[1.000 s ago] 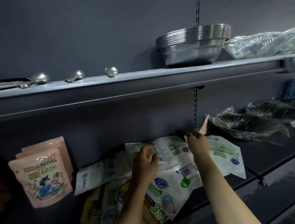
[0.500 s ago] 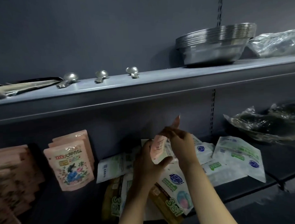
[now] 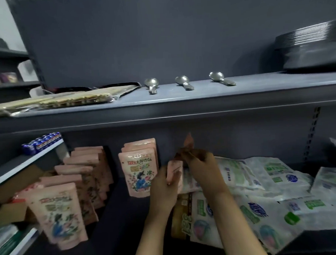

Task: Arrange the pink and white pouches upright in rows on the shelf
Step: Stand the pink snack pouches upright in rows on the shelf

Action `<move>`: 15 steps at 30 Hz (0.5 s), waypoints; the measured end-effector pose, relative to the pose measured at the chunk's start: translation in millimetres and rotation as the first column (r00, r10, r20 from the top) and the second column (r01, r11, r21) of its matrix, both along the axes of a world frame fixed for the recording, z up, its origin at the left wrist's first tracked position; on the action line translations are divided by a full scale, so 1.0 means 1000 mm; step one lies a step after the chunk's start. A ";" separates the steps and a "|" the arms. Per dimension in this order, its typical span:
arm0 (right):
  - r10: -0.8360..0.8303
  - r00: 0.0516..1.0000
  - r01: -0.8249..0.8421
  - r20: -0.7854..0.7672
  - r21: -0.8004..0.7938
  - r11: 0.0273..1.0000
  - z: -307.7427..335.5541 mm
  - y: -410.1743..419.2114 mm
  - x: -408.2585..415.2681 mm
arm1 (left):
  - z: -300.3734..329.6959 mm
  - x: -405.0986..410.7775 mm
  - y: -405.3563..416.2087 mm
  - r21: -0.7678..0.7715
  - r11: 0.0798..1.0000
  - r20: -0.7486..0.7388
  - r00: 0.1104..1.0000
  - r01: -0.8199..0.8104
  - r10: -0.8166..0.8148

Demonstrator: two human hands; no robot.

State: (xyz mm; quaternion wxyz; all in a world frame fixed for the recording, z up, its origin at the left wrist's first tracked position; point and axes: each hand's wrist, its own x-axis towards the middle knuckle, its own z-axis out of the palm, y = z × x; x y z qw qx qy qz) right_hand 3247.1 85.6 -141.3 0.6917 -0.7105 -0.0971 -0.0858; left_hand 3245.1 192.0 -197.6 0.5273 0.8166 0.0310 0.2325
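Both hands hold one pink pouch [image 3: 174, 170] above the lower shelf [image 3: 117, 216]. My left hand [image 3: 163, 187] grips its lower part and my right hand [image 3: 200, 167] pinches its top edge. Just left of it a short stack of pink pouches [image 3: 139, 175] stands upright against the back wall. Farther left a row of several pink pouches [image 3: 70, 197] runs from back to front. White and green pouches [image 3: 262, 196] lie flat in a heap to the right, under my right forearm.
The upper shelf [image 3: 181, 105] carries three metal spoons [image 3: 182, 83], flat packets [image 3: 56, 100] at the left and stacked metal bowls [image 3: 312, 47] at the right. Blue cans [image 3: 41, 142] and a cardboard box [image 3: 11, 209] sit on the neighbouring unit at the left.
The view has swung left, bringing the long pink row into sight. My hands drew the pink pouch out of the white heap and carried it left, close to the upright stack.
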 end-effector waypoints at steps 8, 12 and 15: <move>0.310 0.942 -0.315 0.131 0.021 0.949 0.000 0.055 -0.003 | 0.018 -0.026 0.055 -0.578 0.814 -0.026 0.998 -0.056 0.050; 0.272 0.948 -0.282 0.164 0.042 0.958 -0.009 0.079 -0.012 | 0.022 -0.035 0.068 -0.564 0.822 0.021 0.993 -0.082 0.114; 0.287 0.958 -0.283 0.028 -0.085 0.955 -0.018 0.094 -0.017 | 0.026 -0.039 0.069 -0.155 0.953 0.105 0.955 -0.259 0.276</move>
